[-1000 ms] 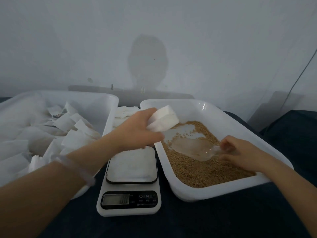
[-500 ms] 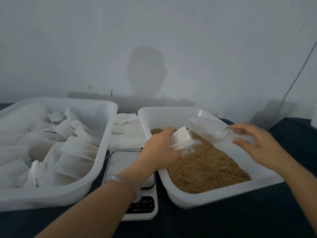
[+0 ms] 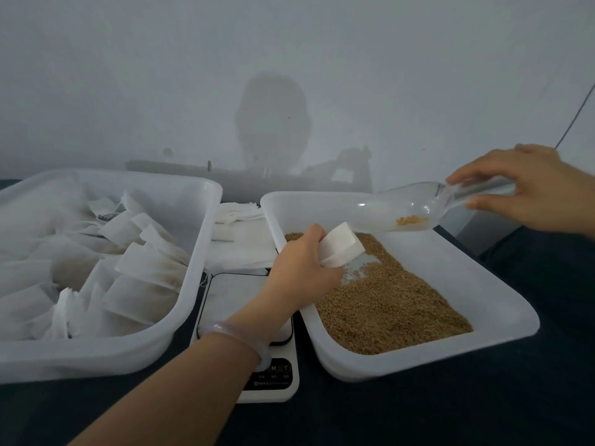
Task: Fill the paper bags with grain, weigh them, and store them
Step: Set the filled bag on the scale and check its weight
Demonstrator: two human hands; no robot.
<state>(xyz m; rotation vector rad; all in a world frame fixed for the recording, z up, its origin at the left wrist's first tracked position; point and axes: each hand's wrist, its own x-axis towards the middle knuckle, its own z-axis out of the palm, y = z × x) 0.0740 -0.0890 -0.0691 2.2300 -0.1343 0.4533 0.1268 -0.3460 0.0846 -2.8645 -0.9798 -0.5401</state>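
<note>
Pale grey wall fills the background, and below it a dark tabletop [image 3: 450, 410] carries everything I am working with. On the right sits a white tray [image 3: 502, 320] holding a bed of brown grain [image 3: 386, 304]; on the left a second white bin [image 3: 96, 358] is heaped with paper bags [image 3: 145, 272] that look already filled. Between the two trays a small kitchen scale [image 3: 273, 381] lies partly under my left forearm, and a stack of flat unused bags [image 3: 241, 243] rests behind it. My left hand [image 3: 299, 272] is closed around one small white paper bag [image 3: 341, 246], pinching its lower part so the mouth tilts up and to the right, just above the near-left corner of the grain. My right hand [image 3: 528, 185] holds the handle of a clear plastic scoop [image 3: 396, 210] in a light grip, fingertips curled round it and the other fingers spread. The scoop lies almost level, its long axis running from my right hand leftward, with its open lip near the bag's mouth, a little above and beyond it but not touching. A small clump of grain sits low in the scoop's bowl, toward the handle end. I judge the coming move to be a tilt of the scoop's lip down into the bag, so the bag mouth must stay directly under that lip or grain will spill back into the tray.
</note>
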